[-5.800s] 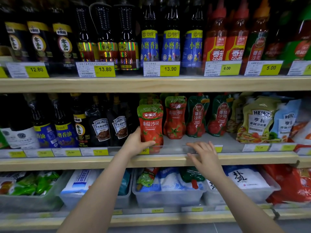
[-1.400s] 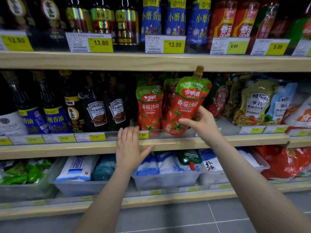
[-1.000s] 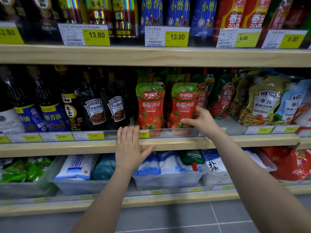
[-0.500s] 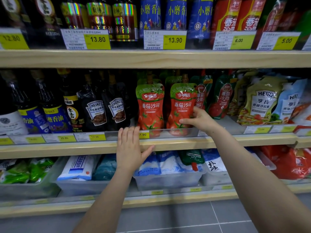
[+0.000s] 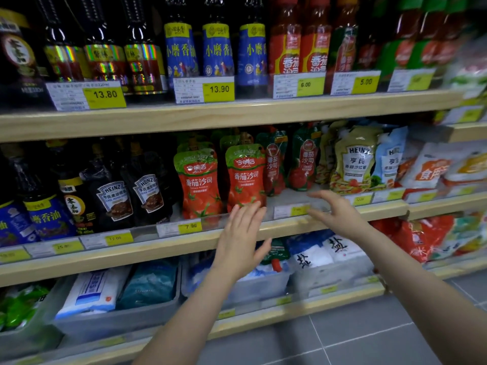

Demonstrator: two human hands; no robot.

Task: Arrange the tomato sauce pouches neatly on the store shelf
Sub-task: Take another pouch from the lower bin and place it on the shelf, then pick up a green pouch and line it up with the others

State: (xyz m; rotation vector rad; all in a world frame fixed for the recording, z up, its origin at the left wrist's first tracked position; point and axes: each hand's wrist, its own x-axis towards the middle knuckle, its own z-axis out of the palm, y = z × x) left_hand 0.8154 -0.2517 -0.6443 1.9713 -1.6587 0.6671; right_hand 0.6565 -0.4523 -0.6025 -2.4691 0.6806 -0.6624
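Store shelving, middle wooden shelf (image 5: 237,241) is the reference. Right hand (image 5: 336,213) has let go of the second tomato sauce pouch (image 5: 246,177); it now stands upright at the shelf front, beside the first pouch (image 5: 200,185), both facing out. Right hand is spread and empty, off to the pouches' right. Left hand (image 5: 241,239) is spread too, lifted off the shelf edge, fingertips just below the second pouch. Front pair looks done; darker ketchup pouches (image 5: 303,164) behind-right likely next.

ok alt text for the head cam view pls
Two empty hands, left hand and right hand, hover open before a store shelf where two red tomato sauce pouches stand upright side by side, dark bottles on their left.
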